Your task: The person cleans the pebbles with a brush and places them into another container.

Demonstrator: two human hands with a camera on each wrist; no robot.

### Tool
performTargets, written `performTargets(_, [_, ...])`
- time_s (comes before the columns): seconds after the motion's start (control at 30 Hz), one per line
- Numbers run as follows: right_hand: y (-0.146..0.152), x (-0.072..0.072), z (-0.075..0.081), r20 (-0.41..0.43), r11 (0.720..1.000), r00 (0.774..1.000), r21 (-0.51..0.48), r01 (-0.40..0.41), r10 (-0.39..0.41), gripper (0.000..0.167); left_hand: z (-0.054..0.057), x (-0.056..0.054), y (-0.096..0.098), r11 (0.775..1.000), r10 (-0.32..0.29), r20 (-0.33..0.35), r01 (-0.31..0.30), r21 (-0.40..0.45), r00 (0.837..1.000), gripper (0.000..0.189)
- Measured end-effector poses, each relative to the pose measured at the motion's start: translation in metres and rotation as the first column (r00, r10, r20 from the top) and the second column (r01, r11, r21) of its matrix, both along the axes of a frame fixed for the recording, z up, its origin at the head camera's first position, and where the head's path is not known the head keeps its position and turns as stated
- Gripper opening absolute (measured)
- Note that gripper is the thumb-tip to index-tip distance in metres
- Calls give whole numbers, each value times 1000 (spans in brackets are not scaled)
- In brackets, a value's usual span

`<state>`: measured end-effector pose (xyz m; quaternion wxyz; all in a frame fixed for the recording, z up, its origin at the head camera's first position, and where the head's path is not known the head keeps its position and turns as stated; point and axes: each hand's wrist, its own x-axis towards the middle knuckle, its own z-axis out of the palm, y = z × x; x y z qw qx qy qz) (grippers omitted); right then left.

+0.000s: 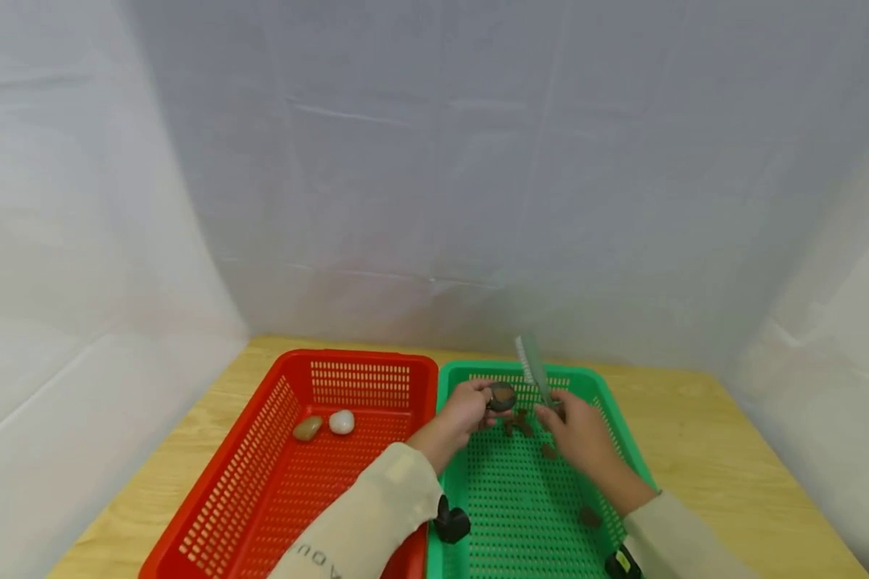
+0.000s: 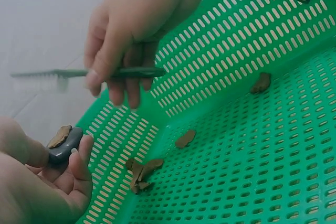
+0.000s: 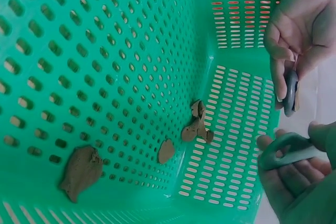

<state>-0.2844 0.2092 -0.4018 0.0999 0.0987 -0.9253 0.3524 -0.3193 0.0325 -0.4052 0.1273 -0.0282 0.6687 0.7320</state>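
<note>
Above the far end of the green basket, my left hand holds a dark grey stone between thumb and fingers. A flat patch of brown clay sticks to the stone's upper face. To its right, my right hand grips a green brush by its handle, white bristles pointing left toward the stone but apart from it. Below the hands, several brown clay pieces lie on the basket floor, with another clay lump nearer the right wall.
The red basket stands against the green one on the left. Inside it lie a white stone and a tan stone. Both baskets rest on a wooden table with pale sheeting behind and at the sides.
</note>
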Motion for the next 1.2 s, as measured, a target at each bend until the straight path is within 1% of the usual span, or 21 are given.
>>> performTargets(0.1, [0, 0, -1, -29, 1000, 1000, 1, -9, 9, 34, -1, 0, 0, 1000, -2, 4, 2, 3, 1000, 37])
performTargets(0.17, [-1, 1, -1, -23, 999, 999, 20, -32, 33, 34, -1, 0, 0, 1000, -4, 10, 4, 7, 1000, 37])
performTargets(0.23, [-1, 1, -1, 14, 998, 998, 30, -62, 61, 32, -1, 0, 1, 1000, -3, 13, 3, 10, 1000, 38])
performTargets(0.33, [-1, 2, -3, 92, 993, 990, 31, -111, 108, 27, -2, 0, 1, 1000, -3, 16, 3, 3, 1000, 39])
performTargets(0.43, [-2, 3, -5, 143, 991, 981, 10, -131, 129, 23, -3, 1, 1, 1000, -10, 9, 10, -3, 1000, 39])
performTargets(0.57, [-1, 3, -7, 137, 990, 983, 49, -134, 127, 22, -4, 2, 1, 1000, -25, -1, 25, -7, 1000, 38])
performTargets(0.63, [-1, 1, -8, 132, 989, 983, 57, -137, 128, 18, -4, 2, 1, 1000, -29, -3, 29, -10, 1000, 38])
performTargets(0.8, [0, -3, -6, 141, 989, 981, 41, -142, 135, 12, -1, -1, 1, 1000, -23, -7, 23, -21, 1000, 38])
performTargets(1.03, [0, -2, -3, 165, 990, 979, 56, -130, 119, 21, 2, 0, 0, 998, -41, 7, 42, -56, 999, 39])
performTargets(1.2, [0, -1, -2, 170, 994, 981, 49, -100, 90, 22, 3, 1, 0, 999, -30, 18, 31, -44, 999, 37])
